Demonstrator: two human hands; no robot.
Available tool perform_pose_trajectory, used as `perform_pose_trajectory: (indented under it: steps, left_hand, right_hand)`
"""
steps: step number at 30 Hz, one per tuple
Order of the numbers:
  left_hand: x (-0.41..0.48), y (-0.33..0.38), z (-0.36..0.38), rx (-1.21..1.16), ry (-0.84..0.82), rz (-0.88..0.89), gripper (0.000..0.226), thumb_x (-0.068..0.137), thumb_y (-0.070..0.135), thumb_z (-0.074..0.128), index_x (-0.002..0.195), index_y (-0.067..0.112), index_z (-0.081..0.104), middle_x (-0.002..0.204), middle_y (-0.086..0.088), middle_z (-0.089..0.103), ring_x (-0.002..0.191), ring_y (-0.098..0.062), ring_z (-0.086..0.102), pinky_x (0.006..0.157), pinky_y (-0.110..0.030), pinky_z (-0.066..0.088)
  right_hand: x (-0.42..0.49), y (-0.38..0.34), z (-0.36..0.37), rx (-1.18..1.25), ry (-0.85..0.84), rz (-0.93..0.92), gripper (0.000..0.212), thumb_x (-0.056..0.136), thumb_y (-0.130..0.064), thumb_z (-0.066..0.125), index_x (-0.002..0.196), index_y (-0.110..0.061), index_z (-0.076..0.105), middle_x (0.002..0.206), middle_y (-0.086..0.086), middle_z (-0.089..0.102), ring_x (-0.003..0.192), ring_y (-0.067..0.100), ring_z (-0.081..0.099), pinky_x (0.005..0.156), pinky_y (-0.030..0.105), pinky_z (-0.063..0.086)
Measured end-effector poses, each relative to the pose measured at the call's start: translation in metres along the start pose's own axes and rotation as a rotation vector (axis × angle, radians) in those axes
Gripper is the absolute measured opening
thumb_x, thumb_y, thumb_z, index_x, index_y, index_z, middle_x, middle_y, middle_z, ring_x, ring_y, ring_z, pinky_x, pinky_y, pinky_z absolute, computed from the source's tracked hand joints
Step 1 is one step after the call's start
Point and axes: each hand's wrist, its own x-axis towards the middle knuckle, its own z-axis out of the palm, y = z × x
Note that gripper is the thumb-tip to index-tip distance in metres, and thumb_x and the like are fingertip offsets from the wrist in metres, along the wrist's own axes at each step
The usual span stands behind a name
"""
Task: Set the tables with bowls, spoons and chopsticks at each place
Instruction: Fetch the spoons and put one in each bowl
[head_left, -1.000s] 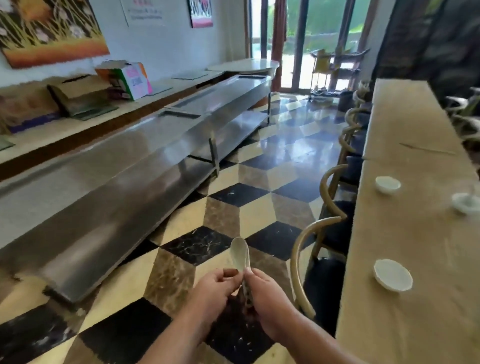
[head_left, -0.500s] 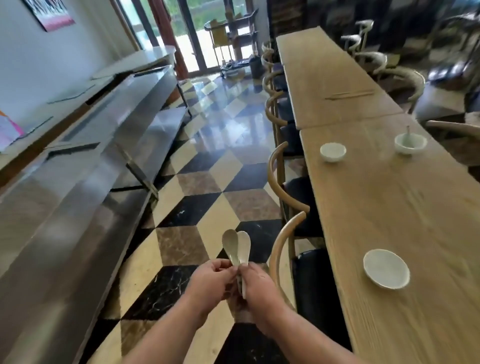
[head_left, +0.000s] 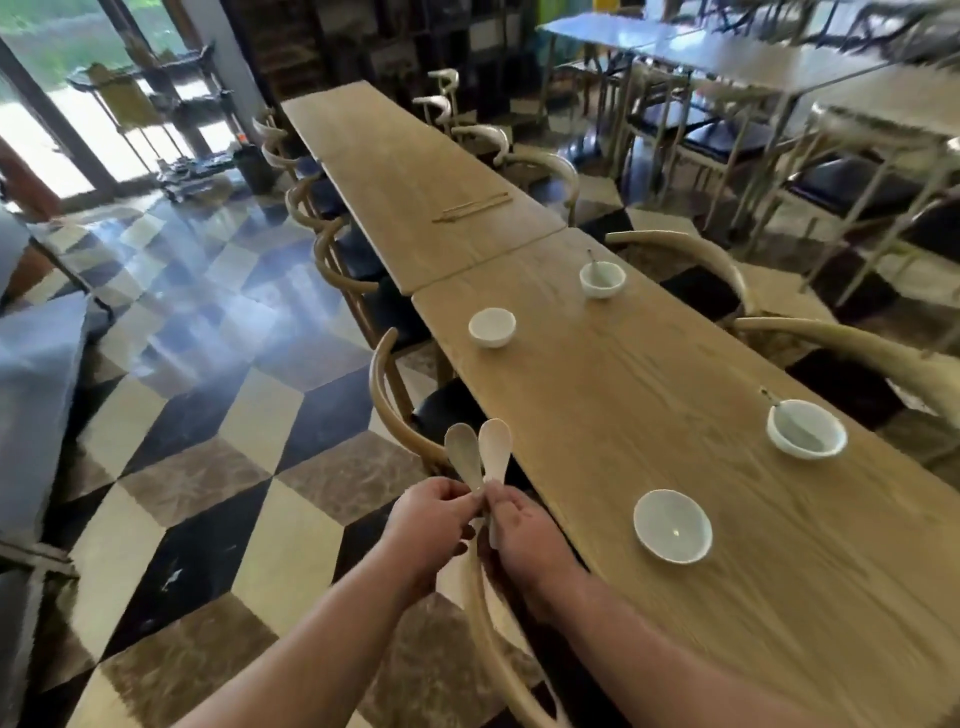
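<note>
My left hand (head_left: 432, 514) and my right hand (head_left: 524, 535) meet over the floor beside the long wooden table (head_left: 597, 374). Each pinches the handle of a pale soup spoon: the left spoon (head_left: 464, 453), the right spoon (head_left: 495, 447), bowls pointing up and fanned apart. Several white bowls sit on the table. The near bowl (head_left: 672, 526) and the left far bowl (head_left: 492, 326) are empty. The right bowl (head_left: 806, 429) and the far right bowl (head_left: 602, 278) each hold a spoon. A bundle of chopsticks (head_left: 472, 207) lies on the farther table section.
Curved-back wooden chairs (head_left: 387, 395) line both sides of the table, one right below my hands. A chequered tile floor (head_left: 218, 415) spreads to the left. A steel counter edge (head_left: 31, 364) is at far left. More tables and chairs (head_left: 779, 104) stand at the back right.
My view has swung right from the steel counter onto the table. The single stacked spoon shape has parted into two spoons, one in each hand.
</note>
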Motion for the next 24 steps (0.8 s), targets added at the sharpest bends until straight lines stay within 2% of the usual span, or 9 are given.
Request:
perform_pose_trajectory:
  steps: [2, 4, 8, 11, 12, 14, 16, 20, 24]
  left_hand:
    - [0.021, 0.008, -0.011, 0.059, -0.052, 0.061, 0.016, 0.099, 0.034, 0.073, 0.098, 0.02, 0.079, 0.085, -0.002, 0.081, 0.079, -0.019, 0.075, 0.065, -0.033, 0.059]
    - [0.041, 0.016, -0.028, 0.101, -0.132, 0.116, 0.014, 0.1, 0.031, 0.071, 0.097, 0.019, 0.078, 0.089, -0.003, 0.081, 0.085, -0.02, 0.077, 0.07, -0.033, 0.061]
    - [0.074, 0.029, -0.058, 0.11, -0.281, 0.138, 0.01, 0.097, 0.025, 0.072, 0.098, 0.016, 0.078, 0.089, -0.006, 0.082, 0.087, -0.024, 0.079, 0.081, -0.041, 0.068]
    - [0.094, 0.045, -0.061, 0.112, -0.404, 0.153, 0.014, 0.099, 0.017, 0.068, 0.098, 0.011, 0.081, 0.084, -0.007, 0.082, 0.073, -0.018, 0.077, 0.063, -0.03, 0.065]
    - [0.1, 0.048, -0.057, 0.099, -0.445, 0.143, 0.016, 0.099, 0.015, 0.066, 0.098, 0.009, 0.081, 0.086, -0.011, 0.082, 0.075, -0.021, 0.079, 0.066, -0.033, 0.066]
    - [0.106, 0.053, -0.04, 0.07, -0.555, 0.104, 0.018, 0.1, 0.012, 0.064, 0.101, 0.005, 0.08, 0.095, -0.018, 0.083, 0.091, -0.034, 0.081, 0.088, -0.048, 0.067]
    - [0.107, 0.051, -0.015, 0.04, -0.65, 0.062, 0.018, 0.101, 0.011, 0.062, 0.103, 0.002, 0.079, 0.097, -0.018, 0.083, 0.092, -0.036, 0.079, 0.098, -0.052, 0.063]
    - [0.108, 0.046, 0.038, 0.026, -0.717, -0.015, 0.018, 0.105, 0.012, 0.06, 0.109, 0.002, 0.075, 0.097, -0.012, 0.082, 0.088, -0.024, 0.078, 0.078, -0.035, 0.063]
    - [0.121, 0.044, 0.088, 0.022, -0.705, -0.09, 0.013, 0.105, 0.011, 0.065, 0.107, 0.001, 0.073, 0.088, -0.01, 0.078, 0.075, -0.017, 0.075, 0.069, -0.027, 0.064]
  right_hand:
    - [0.01, -0.009, 0.009, 0.018, 0.065, -0.021, 0.038, 0.113, -0.045, 0.042, 0.112, -0.025, 0.074, 0.088, 0.015, 0.073, 0.078, 0.029, 0.067, 0.071, 0.046, 0.057]
    - [0.019, -0.017, 0.025, 0.049, 0.157, -0.052, 0.038, 0.113, -0.044, 0.044, 0.109, -0.024, 0.076, 0.089, 0.011, 0.078, 0.082, 0.026, 0.073, 0.08, 0.049, 0.061]
    - [0.028, -0.035, 0.054, 0.08, 0.336, -0.045, 0.029, 0.105, -0.036, 0.047, 0.099, -0.018, 0.07, 0.081, 0.002, 0.068, 0.07, 0.016, 0.062, 0.062, 0.033, 0.049]
    - [0.034, -0.04, 0.061, 0.153, 0.452, -0.032, 0.027, 0.102, -0.032, 0.045, 0.1, -0.013, 0.064, 0.079, 0.004, 0.061, 0.065, 0.015, 0.053, 0.058, 0.03, 0.04]
    - [0.034, -0.039, 0.058, 0.178, 0.468, -0.02, 0.024, 0.104, -0.028, 0.046, 0.1, -0.012, 0.063, 0.078, 0.004, 0.061, 0.063, 0.015, 0.053, 0.056, 0.03, 0.039]
    - [0.028, -0.036, 0.048, 0.214, 0.528, -0.014, 0.023, 0.105, -0.029, 0.051, 0.103, -0.011, 0.065, 0.078, 0.006, 0.065, 0.064, 0.018, 0.055, 0.058, 0.036, 0.042]
    - [0.017, -0.029, 0.03, 0.216, 0.599, -0.011, 0.025, 0.108, -0.032, 0.054, 0.109, -0.011, 0.068, 0.084, 0.008, 0.071, 0.069, 0.02, 0.061, 0.061, 0.039, 0.049]
    - [-0.005, -0.006, -0.017, 0.281, 0.726, 0.059, 0.026, 0.113, -0.028, 0.052, 0.114, -0.008, 0.069, 0.096, 0.008, 0.071, 0.068, 0.017, 0.066, 0.063, 0.032, 0.058]
    - [-0.015, 0.037, -0.087, 0.126, 0.816, 0.209, 0.029, 0.112, -0.033, 0.054, 0.111, -0.015, 0.077, 0.081, -0.001, 0.059, 0.059, 0.012, 0.047, 0.055, 0.024, 0.04]
